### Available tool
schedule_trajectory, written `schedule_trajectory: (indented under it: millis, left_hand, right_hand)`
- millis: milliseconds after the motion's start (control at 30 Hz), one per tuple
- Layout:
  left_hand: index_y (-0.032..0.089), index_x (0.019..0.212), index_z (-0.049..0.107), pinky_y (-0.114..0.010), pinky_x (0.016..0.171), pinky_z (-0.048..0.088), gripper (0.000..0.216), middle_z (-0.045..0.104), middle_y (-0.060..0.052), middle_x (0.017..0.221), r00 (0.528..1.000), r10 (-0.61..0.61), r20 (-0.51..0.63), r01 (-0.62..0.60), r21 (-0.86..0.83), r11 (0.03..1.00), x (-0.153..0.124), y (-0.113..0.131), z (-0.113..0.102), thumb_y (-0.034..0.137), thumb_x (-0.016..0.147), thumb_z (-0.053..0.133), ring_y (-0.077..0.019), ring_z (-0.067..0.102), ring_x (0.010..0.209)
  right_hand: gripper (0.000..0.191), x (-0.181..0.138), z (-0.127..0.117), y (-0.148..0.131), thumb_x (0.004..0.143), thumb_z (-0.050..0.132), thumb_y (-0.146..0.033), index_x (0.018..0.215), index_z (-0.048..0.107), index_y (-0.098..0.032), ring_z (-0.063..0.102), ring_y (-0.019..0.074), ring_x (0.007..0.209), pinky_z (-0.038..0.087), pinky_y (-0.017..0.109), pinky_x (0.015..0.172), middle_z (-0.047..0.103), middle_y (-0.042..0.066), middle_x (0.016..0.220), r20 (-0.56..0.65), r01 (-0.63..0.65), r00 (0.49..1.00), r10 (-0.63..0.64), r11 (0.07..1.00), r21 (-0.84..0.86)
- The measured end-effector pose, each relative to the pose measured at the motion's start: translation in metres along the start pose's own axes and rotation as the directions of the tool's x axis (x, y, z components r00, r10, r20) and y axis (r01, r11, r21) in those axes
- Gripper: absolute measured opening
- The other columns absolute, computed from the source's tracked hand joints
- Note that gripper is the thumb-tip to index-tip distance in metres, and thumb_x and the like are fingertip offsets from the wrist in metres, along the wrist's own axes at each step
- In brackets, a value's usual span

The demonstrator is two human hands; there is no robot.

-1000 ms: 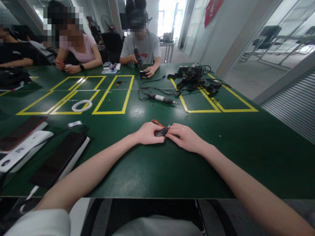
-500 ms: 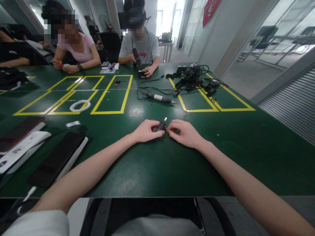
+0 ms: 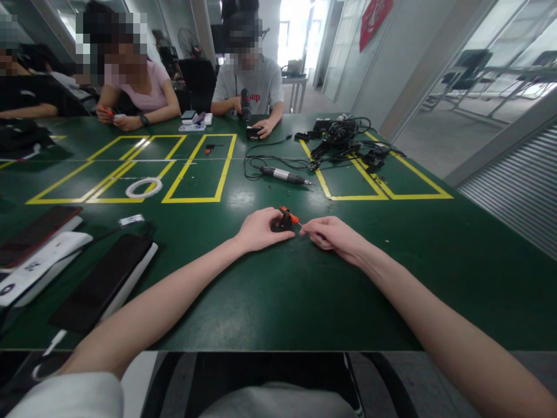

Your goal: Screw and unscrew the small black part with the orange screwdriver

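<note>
My left hand [image 3: 260,231] is closed around a small black-and-orange tool [image 3: 285,218], thumb along its near side. An orange part of it sticks out to the right, and much of its body is hidden by my fingers. To the right, my right hand [image 3: 327,233] pinches the end of a thin, light-coloured piece that reaches to the orange part; its exact kind is too small to make out. Both hands are low over the green table [image 3: 261,296]. Beyond them lies a black-and-silver pen-shaped electric screwdriver [image 3: 284,175] with a cable.
Black cables [image 3: 342,136] are heaped at the back right. A white ring [image 3: 144,187] lies among yellow tape outlines at left. Phones [image 3: 102,278] and a white power strip [image 3: 41,267] occupy the near left. Across the table, a co-worker holds a power drill [image 3: 246,105] over a black object.
The tool has turned in my left hand: its silver tip no longer shows and its orange part now points right. My right hand has shifted slightly right, fingers more closed.
</note>
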State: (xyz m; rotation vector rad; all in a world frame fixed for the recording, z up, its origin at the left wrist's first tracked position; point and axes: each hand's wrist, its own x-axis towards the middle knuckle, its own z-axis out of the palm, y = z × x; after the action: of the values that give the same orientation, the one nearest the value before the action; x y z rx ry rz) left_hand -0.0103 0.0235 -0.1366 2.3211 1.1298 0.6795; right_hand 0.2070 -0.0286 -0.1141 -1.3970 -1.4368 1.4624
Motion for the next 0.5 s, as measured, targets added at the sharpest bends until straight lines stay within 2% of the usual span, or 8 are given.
schedule_trajectory:
  millis: [100, 167, 200, 267, 333, 400, 500]
  left_hand:
    - [0.018, 0.11, 0.07, -0.026, 0.065, 0.038, 0.046, 0.066, 0.003, 0.081, 0.997, -0.023, 0.074, 0.035, -0.165, 0.986, -0.001, 0.0, -0.003, 0.047, 0.077, 0.081, -0.013, 0.054, 0.069]
    - [0.017, 0.111, 0.071, -0.025, 0.065, 0.038, 0.041, 0.066, 0.004, 0.077, 0.989, -0.005, 0.149, 0.043, -0.251, 0.967, -0.001, -0.001, -0.004, 0.041, 0.078, 0.077, -0.0117, 0.052, 0.066]
    - [0.016, 0.107, 0.072, -0.025, 0.064, 0.038, 0.037, 0.066, 0.004, 0.076, 0.984, 0.007, 0.178, 0.043, -0.278, 0.959, -0.001, -0.002, -0.005, 0.038, 0.077, 0.075, -0.0114, 0.051, 0.066]
    - [0.015, 0.103, 0.073, -0.025, 0.065, 0.038, 0.033, 0.068, 0.002, 0.075, 0.975, 0.024, 0.222, 0.05, -0.32, 0.946, 0.0, -0.002, -0.006, 0.034, 0.076, 0.072, -0.0112, 0.049, 0.066]
    - [0.013, 0.105, 0.074, -0.025, 0.065, 0.039, 0.034, 0.071, 0.001, 0.076, 0.97, 0.024, 0.243, 0.07, -0.37, 0.927, 0.0, -0.004, -0.006, 0.029, 0.075, 0.07, -0.0109, 0.049, 0.066]
    - [0.012, 0.105, 0.075, -0.025, 0.066, 0.04, 0.035, 0.073, 0.0, 0.076, 0.966, 0.02, 0.258, 0.092, -0.417, 0.904, 0.001, -0.005, -0.006, 0.025, 0.073, 0.07, -0.0106, 0.051, 0.066]
    - [0.011, 0.102, 0.075, -0.025, 0.068, 0.042, 0.034, 0.074, -0.001, 0.074, 0.967, 0.005, 0.256, 0.117, -0.458, 0.881, 0.003, -0.007, -0.005, 0.022, 0.072, 0.068, -0.0108, 0.055, 0.065]
  right_hand:
    - [0.037, 0.001, 0.003, -0.003, 0.07, 0.081, -0.053, 0.076, 0.064, -0.021, 0.017, 0.0072, 0.041, 0.017, 0.023, 0.04, 0.029, -0.013, 0.047, 0.046, 0.033, 0.998, -0.052, 0.939, 0.343]
    - [0.042, 0.0, 0.005, -0.005, 0.067, 0.086, -0.055, 0.077, 0.062, -0.022, 0.025, 0.0077, 0.043, 0.025, 0.022, 0.04, 0.034, -0.011, 0.05, -0.059, 0.157, 0.987, -0.146, 0.887, 0.433]
    - [0.044, -0.002, 0.006, -0.006, 0.068, 0.087, -0.056, 0.078, 0.061, -0.023, 0.031, 0.0084, 0.044, 0.03, 0.023, 0.042, 0.041, -0.009, 0.053, -0.138, 0.237, 0.971, -0.196, 0.875, 0.423]
    - [0.044, -0.007, 0.01, -0.007, 0.074, 0.084, -0.059, 0.079, 0.059, -0.024, 0.045, 0.011, 0.049, 0.04, 0.025, 0.046, 0.054, -0.005, 0.062, -0.299, 0.405, 0.898, -0.323, 0.872, 0.275]
    - [0.039, -0.012, 0.014, -0.007, 0.085, 0.075, -0.059, 0.081, 0.059, -0.024, 0.054, 0.0143, 0.054, 0.047, 0.029, 0.053, 0.062, -0.001, 0.068, -0.387, 0.53, 0.782, -0.489, 0.848, 0.002]
    - [0.033, -0.017, 0.016, -0.006, 0.094, 0.065, -0.055, 0.083, 0.06, -0.025, 0.059, 0.0171, 0.058, 0.052, 0.033, 0.06, 0.065, 0.001, 0.072, -0.351, 0.573, 0.692, -0.631, 0.775, -0.264]
    - [0.026, -0.02, 0.016, -0.005, 0.1, 0.054, -0.044, 0.084, 0.06, -0.025, 0.062, 0.0192, 0.062, 0.053, 0.036, 0.067, 0.066, 0.003, 0.074, -0.24, 0.569, 0.648, -0.723, 0.669, -0.478]
